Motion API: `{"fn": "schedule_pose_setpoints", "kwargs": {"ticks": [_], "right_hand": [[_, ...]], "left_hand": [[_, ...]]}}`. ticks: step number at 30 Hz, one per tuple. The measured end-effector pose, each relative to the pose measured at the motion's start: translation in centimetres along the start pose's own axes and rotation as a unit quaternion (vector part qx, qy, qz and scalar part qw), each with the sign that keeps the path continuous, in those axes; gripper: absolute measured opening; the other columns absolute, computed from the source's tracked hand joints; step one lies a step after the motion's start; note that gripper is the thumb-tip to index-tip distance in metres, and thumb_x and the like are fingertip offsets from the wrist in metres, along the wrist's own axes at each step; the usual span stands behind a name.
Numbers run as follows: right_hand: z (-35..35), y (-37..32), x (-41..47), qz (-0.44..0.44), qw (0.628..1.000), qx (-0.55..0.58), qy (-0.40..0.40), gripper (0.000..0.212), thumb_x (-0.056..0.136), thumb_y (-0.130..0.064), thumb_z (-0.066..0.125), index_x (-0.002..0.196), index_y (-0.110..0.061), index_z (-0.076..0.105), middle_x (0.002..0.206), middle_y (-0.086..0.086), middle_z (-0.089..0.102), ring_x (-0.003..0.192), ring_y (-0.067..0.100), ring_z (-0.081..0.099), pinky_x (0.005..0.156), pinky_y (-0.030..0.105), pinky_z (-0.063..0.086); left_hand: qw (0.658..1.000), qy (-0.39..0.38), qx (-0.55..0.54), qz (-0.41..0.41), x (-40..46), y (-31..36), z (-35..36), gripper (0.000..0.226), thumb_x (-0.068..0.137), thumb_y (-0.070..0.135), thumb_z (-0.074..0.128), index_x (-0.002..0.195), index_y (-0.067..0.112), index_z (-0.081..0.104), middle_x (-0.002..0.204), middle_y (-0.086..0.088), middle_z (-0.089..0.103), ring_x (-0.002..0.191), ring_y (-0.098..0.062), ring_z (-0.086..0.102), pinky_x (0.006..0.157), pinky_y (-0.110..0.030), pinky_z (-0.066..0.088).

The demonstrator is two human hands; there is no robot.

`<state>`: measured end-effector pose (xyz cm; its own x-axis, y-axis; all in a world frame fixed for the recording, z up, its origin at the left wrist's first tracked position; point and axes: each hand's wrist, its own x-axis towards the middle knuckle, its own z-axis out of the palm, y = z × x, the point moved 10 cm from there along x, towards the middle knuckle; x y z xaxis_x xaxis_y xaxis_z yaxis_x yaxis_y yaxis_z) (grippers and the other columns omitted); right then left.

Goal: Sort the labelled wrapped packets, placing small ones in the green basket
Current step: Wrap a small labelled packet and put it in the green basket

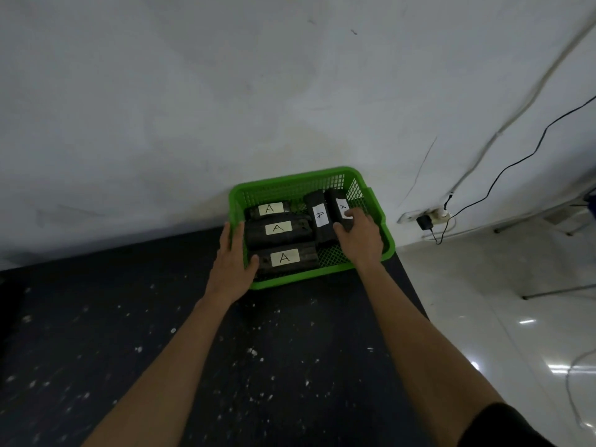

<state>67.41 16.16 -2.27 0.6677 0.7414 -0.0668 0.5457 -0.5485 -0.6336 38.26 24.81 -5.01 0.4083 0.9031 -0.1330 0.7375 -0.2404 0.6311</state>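
Green basket (292, 185): five black packets marked A inside.
Right hand (359, 235): clamped on the rightmost packet (338, 206).
Left hand (233, 256): flat on the basket's side.
Left: nothing visible on the counter (161, 333).

On the dark worktop (161, 350), the left hand (233, 262) is resting against the green basket (290, 183) while the right hand (359, 235) is gripping a black A-labelled packet (337, 201) inside it.

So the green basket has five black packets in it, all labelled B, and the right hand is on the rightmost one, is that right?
Not quite: the head view shows the labels read A, not B. The green basket does hold five black packets, and the right hand is on the rightmost packet.
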Motion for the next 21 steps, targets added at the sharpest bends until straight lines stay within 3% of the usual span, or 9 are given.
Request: {"fn": "schedule_pose_setpoints", "kwargs": {"ticks": [3,7,11,15,21], "right_hand": [[0.6,-2.3,-2.9,-0.044,0.998,0.038,-0.036,0.036,0.096,-0.037,0.067,0.127,-0.020,0.060,0.114,0.005,0.068,0.104,0.024,0.064,0.084,0.040,0.055],[2.2,-5.8,-8.0,-0.098,0.987,0.080,-0.102,0.027,0.095,-0.032,0.069,0.117,-0.017,0.066,0.098,-0.003,0.070,0.091,0.014,0.065,0.082,0.033,0.055],[4.1,-9.0,-13.6,-0.138,0.977,0.093,-0.135,0.012,0.096,-0.029,0.067,0.104,-0.019,0.067,0.086,-0.011,0.064,0.079,0.007,0.061,0.067,0.019,0.044],[6.8,-11.6,-19.2,-0.138,0.974,0.088,-0.159,0.012,0.097,-0.028,0.066,0.104,-0.018,0.068,0.088,-0.010,0.062,0.083,0.008,0.058,0.072,0.025,0.044],[13.6,-14.2,-29.5,-0.119,0.962,0.073,-0.234,0.013,0.095,-0.030,0.068,0.106,-0.022,0.069,0.099,-0.006,0.069,0.096,0.012,0.065,0.082,0.028,0.050]], "left_hand": [[1.000,-0.010,-0.020,0.004,-2.1,-0.1,-0.6,0.079,0.100,0.029,0.055,0.160,0.029,0.004,0.167,-0.001,0.005,0.148,-0.032,0.029,0.114,-0.056,0.037],[0.999,-0.015,-0.035,0.019,-6.0,-0.2,-1.7,0.064,0.100,0.026,0.056,0.156,0.027,0.025,0.155,-0.006,0.032,0.132,-0.023,0.048,0.111,-0.047,0.042],[0.998,-0.021,-0.061,0.000,-9.6,-2.9,-3.8,0.039,0.100,0.022,0.057,0.138,0.026,0.053,0.122,0.002,0.062,0.104,-0.011,0.062,0.100,-0.039,0.052],[0.997,-0.045,-0.063,-0.018,-13.9,-7.3,-6.6,0.022,0.101,0.024,0.054,0.121,0.031,0.063,0.109,0.007,0.069,0.100,-0.010,0.065,0.092,-0.033,0.054],[0.998,-0.023,-0.050,-0.037,-22.2,-16.6,-10.4,0.018,0.099,0.021,0.058,0.114,0.026,0.067,0.105,0.006,0.070,0.098,-0.012,0.066,0.086,-0.025,0.051]]}}
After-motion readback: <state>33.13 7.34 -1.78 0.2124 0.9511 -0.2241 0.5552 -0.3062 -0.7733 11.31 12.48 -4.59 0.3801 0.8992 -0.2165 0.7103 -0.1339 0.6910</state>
